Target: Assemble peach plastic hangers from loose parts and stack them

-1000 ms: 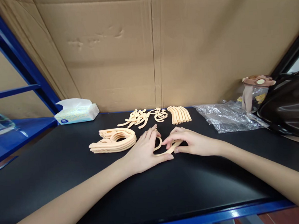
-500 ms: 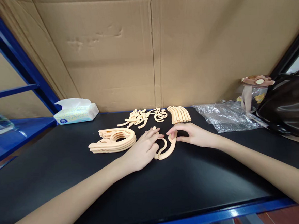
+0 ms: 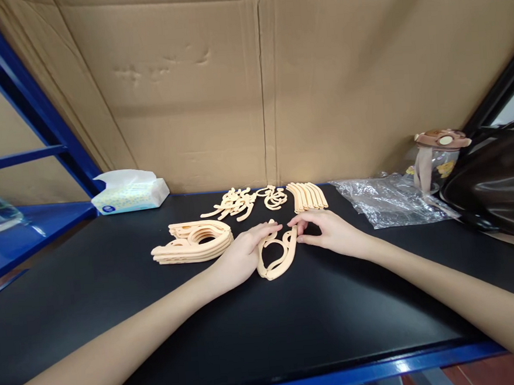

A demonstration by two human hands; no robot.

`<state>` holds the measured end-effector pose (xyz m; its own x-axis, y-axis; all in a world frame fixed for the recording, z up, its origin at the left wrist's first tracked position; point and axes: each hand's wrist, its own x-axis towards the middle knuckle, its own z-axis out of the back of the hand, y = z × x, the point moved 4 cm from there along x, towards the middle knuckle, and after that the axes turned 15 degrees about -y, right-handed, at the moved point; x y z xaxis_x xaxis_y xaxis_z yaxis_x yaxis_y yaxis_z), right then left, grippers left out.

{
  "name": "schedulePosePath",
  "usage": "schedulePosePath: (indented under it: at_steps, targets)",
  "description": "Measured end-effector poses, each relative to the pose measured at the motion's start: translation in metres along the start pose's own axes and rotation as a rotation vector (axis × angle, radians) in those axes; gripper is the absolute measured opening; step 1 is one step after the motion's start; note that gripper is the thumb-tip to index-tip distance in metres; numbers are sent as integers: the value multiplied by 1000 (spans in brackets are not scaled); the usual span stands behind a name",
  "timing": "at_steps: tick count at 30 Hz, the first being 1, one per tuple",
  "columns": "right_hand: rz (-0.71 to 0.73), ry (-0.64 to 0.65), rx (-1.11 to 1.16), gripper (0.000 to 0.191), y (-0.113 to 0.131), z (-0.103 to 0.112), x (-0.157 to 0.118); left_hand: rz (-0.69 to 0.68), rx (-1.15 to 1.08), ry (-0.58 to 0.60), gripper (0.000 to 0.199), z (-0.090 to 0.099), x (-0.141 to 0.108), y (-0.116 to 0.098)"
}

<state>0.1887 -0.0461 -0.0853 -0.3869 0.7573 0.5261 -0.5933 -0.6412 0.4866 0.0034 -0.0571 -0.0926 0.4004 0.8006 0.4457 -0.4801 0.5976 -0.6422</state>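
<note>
A beige folding clothes hanger (image 3: 285,265) lies on the black table with its two arms folded into a narrow loop, a curved inner piece between them. My left hand (image 3: 240,255) is closed over its left arm, covering part of it. At the upper end of the right arm, my right hand (image 3: 319,229) pinches the tip between thumb and fingers. Just left of my left hand sits a stack of similar folded hangers (image 3: 191,251).
Behind the hands lie a pile of small beige hooks (image 3: 235,203), several curved pieces (image 3: 275,198) and a row of beige arms (image 3: 307,196). A tissue pack (image 3: 129,192) stands back left. Plastic film (image 3: 398,200), a bottle (image 3: 442,159) and a dark bag (image 3: 494,182) are at right.
The hanger has turned slightly and slid a little toward me and left, showing more of its left arm. My left hand has shifted left, its fingers drawn closer together.
</note>
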Motion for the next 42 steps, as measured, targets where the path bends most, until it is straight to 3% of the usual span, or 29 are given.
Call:
schedulePosePath:
  at_steps: [10, 18, 22, 27, 30, 37, 42]
  targets:
    - [-21, -18, 76, 17, 4, 2, -1, -69, 180, 26, 58, 2, -4, -8]
    - [-5, 146, 122, 25, 15, -5, -6, -103, 255, 105, 65, -1, -7, -13]
    - [-23, 118, 155, 24, 16, -7, -7, -89, 317, 103, 68, 2, -6, -15]
    - [-36, -30, 156, 19, 12, -2, -4, -128, 389, 70, 68, 6, -4, -18]
    - [-131, -115, 92, 23, 3, 2, -1, -171, 420, 7, 66, 9, -3, -20]
    - [-270, -156, 63, 34, -9, 9, 3, -383, 521, -150, 57, 18, 0, -33]
    - [-365, -105, 294, 37, -8, 5, 4, -415, 574, -188, 56, 24, 2, -35]
